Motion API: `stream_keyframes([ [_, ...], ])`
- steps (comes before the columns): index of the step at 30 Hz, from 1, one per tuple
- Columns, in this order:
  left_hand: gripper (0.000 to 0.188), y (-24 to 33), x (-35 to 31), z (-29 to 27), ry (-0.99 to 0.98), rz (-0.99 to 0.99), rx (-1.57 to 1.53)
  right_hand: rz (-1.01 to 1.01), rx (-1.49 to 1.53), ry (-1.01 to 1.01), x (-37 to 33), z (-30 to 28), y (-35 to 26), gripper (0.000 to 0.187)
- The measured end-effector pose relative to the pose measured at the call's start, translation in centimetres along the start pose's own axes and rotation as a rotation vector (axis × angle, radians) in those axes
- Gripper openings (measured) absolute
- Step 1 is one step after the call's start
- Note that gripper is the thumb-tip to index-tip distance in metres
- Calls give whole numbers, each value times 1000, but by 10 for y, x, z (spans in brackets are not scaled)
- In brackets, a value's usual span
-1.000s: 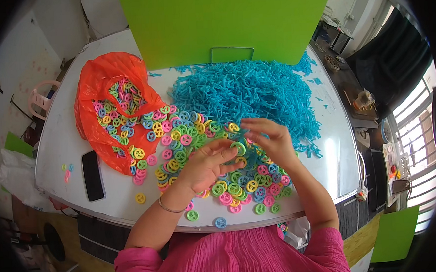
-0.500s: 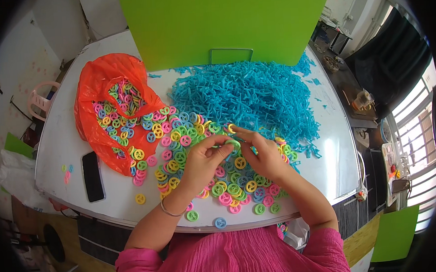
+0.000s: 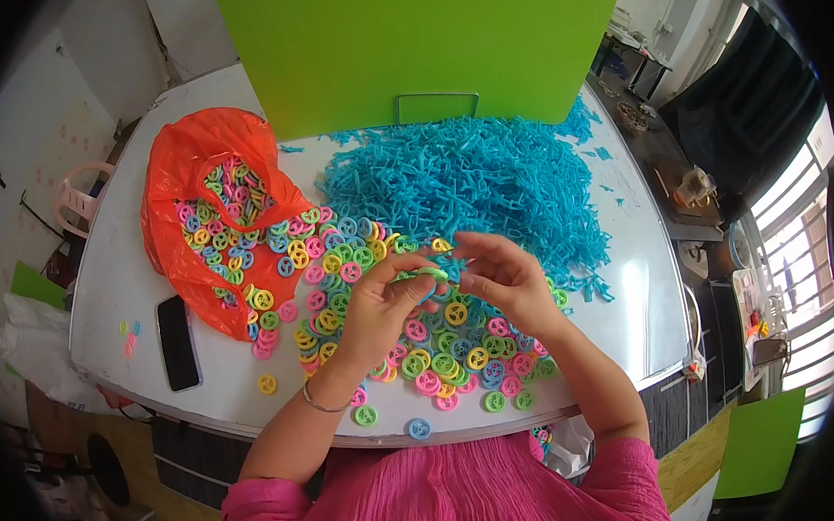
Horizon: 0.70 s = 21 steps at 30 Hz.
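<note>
Above the heap of small plastic wheels (image 3: 446,363), my left hand (image 3: 386,305) pinches a green wheel (image 3: 432,274) between thumb and fingers. Close on its right, my right hand (image 3: 513,288) has its thumb and forefinger apart. Some blue shows between the two hands; I cannot make out whether it is a loose blue piece or the pile behind. The wheels are pink, yellow, green and blue, each with spokes. Just beyond my hands rises a large pile of short blue plastic pieces (image 3: 460,178).
An orange-red plastic bag (image 3: 164,198) lies at the left, more wheels spilling from its mouth. A dark phone (image 3: 178,344) rests near the white table's (image 3: 116,276) left edge. Behind the blue pile stands a green panel (image 3: 424,43). One blue wheel (image 3: 418,428) sits by the front edge.
My right hand's thumb and forefinger have come away from the green wheel and spread apart. My left hand has shifted slightly left with the wheel still in it.
</note>
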<state>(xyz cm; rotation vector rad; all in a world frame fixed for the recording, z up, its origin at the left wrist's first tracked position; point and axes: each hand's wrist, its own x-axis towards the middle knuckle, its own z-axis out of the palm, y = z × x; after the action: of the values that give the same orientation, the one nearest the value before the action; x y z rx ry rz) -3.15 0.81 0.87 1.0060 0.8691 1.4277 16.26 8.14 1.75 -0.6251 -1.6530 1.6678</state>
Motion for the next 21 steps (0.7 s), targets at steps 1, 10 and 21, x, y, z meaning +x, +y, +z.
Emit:
stream_keyframes([
  [1, 17, 0, 0, 1, 33, 29, -37, 0, 2, -2, 0, 1, -3, 56],
  [10, 19, -3, 0, -6, 119, -105, -40, 71, 24, -14, -1, 4, -1, 41],
  [21, 21, -6, -4, 2, -4, -179, -155, -13, -401, 274, -4, 13, -5, 28],
])
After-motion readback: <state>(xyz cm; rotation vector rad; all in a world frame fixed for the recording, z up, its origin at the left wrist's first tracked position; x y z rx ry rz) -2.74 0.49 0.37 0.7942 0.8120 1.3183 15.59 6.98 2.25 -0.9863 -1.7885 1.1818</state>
